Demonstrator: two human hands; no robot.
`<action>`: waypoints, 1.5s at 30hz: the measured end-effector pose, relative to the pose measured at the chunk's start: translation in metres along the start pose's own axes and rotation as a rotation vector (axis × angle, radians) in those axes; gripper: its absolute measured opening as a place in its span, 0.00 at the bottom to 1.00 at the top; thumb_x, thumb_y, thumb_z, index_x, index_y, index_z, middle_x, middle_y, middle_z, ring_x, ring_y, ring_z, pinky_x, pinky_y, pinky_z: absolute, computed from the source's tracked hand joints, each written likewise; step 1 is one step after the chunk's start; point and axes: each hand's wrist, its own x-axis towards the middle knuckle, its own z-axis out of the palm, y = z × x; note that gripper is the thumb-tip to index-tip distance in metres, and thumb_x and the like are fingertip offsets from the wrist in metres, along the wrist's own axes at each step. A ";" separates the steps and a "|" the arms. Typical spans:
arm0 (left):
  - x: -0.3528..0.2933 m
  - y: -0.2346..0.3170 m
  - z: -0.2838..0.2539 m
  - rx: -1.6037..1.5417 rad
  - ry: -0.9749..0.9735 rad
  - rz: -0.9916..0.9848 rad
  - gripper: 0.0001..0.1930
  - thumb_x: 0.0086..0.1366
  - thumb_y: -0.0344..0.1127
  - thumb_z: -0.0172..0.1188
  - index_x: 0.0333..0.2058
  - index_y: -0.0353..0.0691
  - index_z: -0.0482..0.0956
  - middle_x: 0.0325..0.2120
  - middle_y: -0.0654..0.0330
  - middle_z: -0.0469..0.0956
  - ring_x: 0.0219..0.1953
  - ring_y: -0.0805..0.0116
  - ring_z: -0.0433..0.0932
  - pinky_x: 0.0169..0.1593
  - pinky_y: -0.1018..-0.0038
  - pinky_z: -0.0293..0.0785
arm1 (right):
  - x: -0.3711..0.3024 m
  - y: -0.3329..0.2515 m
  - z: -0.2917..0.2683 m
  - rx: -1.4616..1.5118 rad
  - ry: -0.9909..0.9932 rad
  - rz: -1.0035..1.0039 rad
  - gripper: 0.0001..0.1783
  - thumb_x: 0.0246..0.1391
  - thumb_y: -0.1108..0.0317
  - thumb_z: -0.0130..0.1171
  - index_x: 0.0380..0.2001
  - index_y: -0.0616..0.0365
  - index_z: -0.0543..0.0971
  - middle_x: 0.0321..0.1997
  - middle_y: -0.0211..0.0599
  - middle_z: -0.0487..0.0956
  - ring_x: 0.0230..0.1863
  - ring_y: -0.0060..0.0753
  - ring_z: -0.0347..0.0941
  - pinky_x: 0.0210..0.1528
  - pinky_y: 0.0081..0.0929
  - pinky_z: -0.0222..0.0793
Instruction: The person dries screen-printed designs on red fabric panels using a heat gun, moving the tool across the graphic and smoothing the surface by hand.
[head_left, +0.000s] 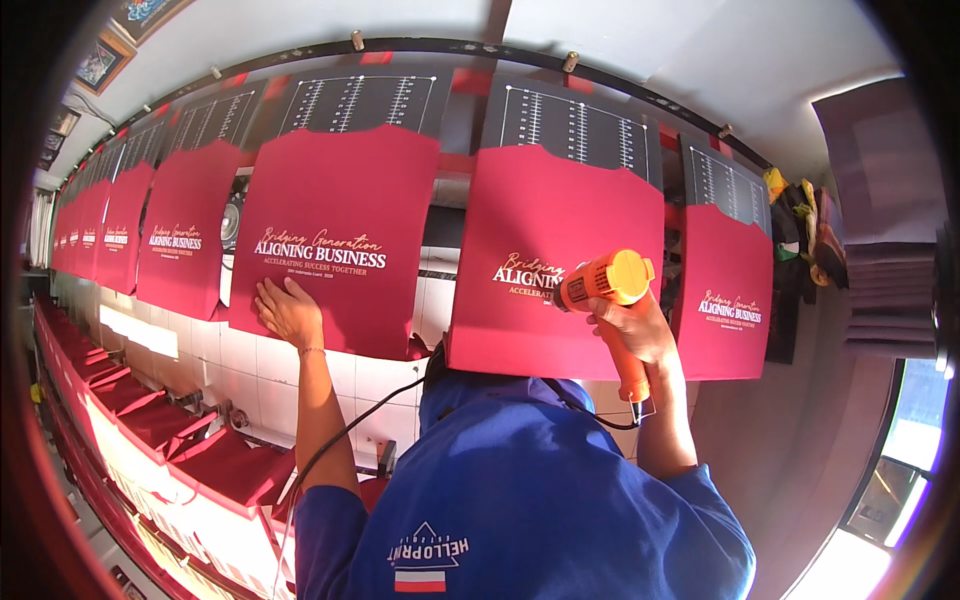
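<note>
My right hand [643,328] is wrapped round the handle of an orange heat gun [608,278], held over a dark red T-shirt [570,215] that is stretched on a platen. The gun's body hides part of the white and gold print on that shirt. My left hand [290,314] lies flat with fingers out on the lower left of another dark red T-shirt [345,195], just below its printed lettering. From the base of the gun's handle, a dark cord [605,420] runs back towards my body.
More red shirts on platens line up to the left, with one red shirt [725,290] at the right. A second row of red shirts [235,465] is at lower left. A black cable [365,415] crosses near my left arm. Cloths [800,215] hang by the right wall.
</note>
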 end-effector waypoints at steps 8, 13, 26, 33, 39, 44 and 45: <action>-0.001 0.002 -0.002 -0.001 -0.009 0.003 0.29 0.74 0.50 0.42 0.64 0.34 0.65 0.68 0.50 0.61 0.70 0.44 0.55 0.70 0.50 0.50 | -0.006 -0.005 -0.007 0.010 -0.025 -0.063 0.25 0.53 0.64 0.70 0.51 0.57 0.72 0.41 0.33 0.78 0.36 0.23 0.76 0.33 0.25 0.78; -0.003 0.001 -0.001 -0.056 -0.009 0.021 0.29 0.74 0.49 0.43 0.63 0.32 0.65 0.67 0.48 0.62 0.70 0.43 0.55 0.70 0.49 0.50 | -0.007 0.010 -0.017 0.011 0.050 -0.017 0.26 0.52 0.63 0.71 0.51 0.56 0.72 0.42 0.32 0.79 0.37 0.22 0.76 0.33 0.25 0.77; -0.092 0.145 -0.016 -0.525 -0.236 0.824 0.27 0.71 0.42 0.50 0.62 0.29 0.64 0.67 0.40 0.58 0.70 0.38 0.53 0.70 0.46 0.49 | -0.019 0.006 -0.017 0.094 0.209 0.028 0.26 0.52 0.62 0.71 0.52 0.54 0.73 0.42 0.29 0.81 0.35 0.21 0.76 0.33 0.25 0.76; -0.140 0.222 -0.034 -0.558 -0.493 1.221 0.32 0.69 0.41 0.54 0.65 0.29 0.59 0.69 0.41 0.54 0.72 0.43 0.50 0.73 0.51 0.45 | -0.023 0.003 -0.018 0.069 0.295 0.013 0.27 0.52 0.61 0.71 0.53 0.55 0.72 0.41 0.32 0.80 0.35 0.23 0.76 0.33 0.27 0.77; -0.151 0.252 -0.024 -0.426 -0.495 1.341 0.36 0.69 0.46 0.51 0.67 0.27 0.55 0.70 0.42 0.52 0.73 0.47 0.48 0.74 0.53 0.43 | -0.026 0.005 -0.018 0.106 0.381 0.029 0.27 0.52 0.62 0.71 0.53 0.55 0.72 0.41 0.33 0.79 0.34 0.23 0.76 0.34 0.26 0.77; -0.159 0.241 -0.031 -0.440 -0.522 1.425 0.37 0.70 0.49 0.51 0.67 0.27 0.54 0.70 0.42 0.51 0.74 0.48 0.46 0.75 0.53 0.41 | -0.026 0.010 -0.020 0.070 0.408 0.045 0.28 0.52 0.63 0.71 0.53 0.56 0.71 0.41 0.33 0.79 0.34 0.24 0.76 0.34 0.26 0.77; -0.160 0.237 -0.032 -0.450 -0.548 1.452 0.38 0.70 0.50 0.51 0.67 0.27 0.54 0.70 0.42 0.51 0.74 0.48 0.46 0.75 0.53 0.41 | -0.027 0.013 -0.021 0.099 0.439 0.048 0.28 0.52 0.63 0.71 0.54 0.56 0.70 0.41 0.33 0.79 0.34 0.24 0.76 0.34 0.26 0.77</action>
